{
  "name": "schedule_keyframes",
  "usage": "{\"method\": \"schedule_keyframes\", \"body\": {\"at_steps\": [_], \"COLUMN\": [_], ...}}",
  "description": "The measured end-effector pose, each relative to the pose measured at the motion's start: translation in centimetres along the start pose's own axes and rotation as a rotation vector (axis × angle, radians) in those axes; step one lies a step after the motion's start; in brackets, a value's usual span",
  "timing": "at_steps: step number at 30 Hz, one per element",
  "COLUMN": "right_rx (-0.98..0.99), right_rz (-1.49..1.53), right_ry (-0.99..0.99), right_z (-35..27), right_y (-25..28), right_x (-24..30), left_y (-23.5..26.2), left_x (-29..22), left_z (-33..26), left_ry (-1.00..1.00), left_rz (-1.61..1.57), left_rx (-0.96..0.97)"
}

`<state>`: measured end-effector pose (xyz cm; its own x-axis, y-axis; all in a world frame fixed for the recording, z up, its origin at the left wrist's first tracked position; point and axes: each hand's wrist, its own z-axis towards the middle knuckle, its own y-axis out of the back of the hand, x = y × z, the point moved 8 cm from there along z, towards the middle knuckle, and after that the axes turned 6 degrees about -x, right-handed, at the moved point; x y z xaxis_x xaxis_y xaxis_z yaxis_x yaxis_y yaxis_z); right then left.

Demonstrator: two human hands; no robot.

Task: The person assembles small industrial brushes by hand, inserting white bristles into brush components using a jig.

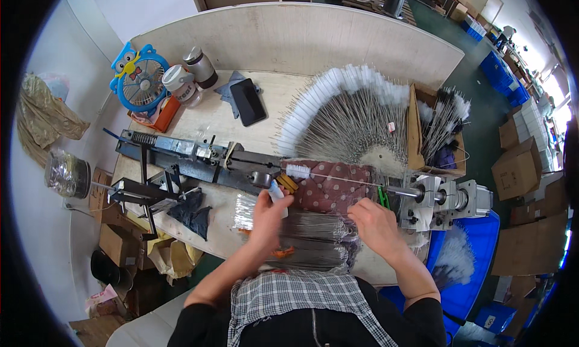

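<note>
A white-bristled wire brush (297, 171) lies above a dotted maroon cloth (338, 193), its thin stem running right to the shaft of a metal machine (422, 195). My left hand (268, 217) is closed below the brush head, beside a round metal part (261, 179) and a yellow piece (287, 183). A pale blue-white piece (276, 191) shows at its fingertips; whether it is held or wrapped around a finger is unclear. My right hand (375, 225) has its fingers pinched together at the cloth's right edge, near a green clip (383, 196). Anything between them is hidden. Bundled wires (310, 226) lie between my hands.
Many finished brushes (347, 106) fan out behind the cloth, beside a cardboard box (416, 130) of more brushes. A long metal rail (181, 148) crosses the left side. Behind it stand a blue fan (143, 85), a jar (181, 85) and a phone (247, 101). A blue bin (487, 238) stands right.
</note>
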<state>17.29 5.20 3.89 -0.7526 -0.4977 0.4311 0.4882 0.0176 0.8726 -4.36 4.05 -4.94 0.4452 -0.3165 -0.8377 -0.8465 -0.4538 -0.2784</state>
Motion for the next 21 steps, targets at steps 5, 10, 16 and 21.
{"method": "schedule_keyframes", "body": {"at_steps": [5, 10, 16, 21], "right_rx": [0.036, 0.193, 0.068, -0.367], "right_rz": [-0.037, -0.152, -0.471, -0.436], "right_ry": [-0.053, 0.097, 0.110, 0.122], "right_z": [-0.2, 0.4, 2.9, 5.1], "right_y": [-0.7, 0.4, 3.4, 13.0], "right_x": [-0.2, 2.1, 3.6, -0.5], "left_y": [-6.4, 0.6, -1.9, -7.8], "left_x": [-5.8, -8.1, -7.2, -7.5], "left_z": [-5.5, -5.0, -7.6, -9.4], "left_ry": [0.184, 0.291, 0.171, -0.309], "left_rz": [-0.781, -0.472, 0.163, 0.411], "left_rx": [0.433, 0.304, 0.593, 1.033]}}
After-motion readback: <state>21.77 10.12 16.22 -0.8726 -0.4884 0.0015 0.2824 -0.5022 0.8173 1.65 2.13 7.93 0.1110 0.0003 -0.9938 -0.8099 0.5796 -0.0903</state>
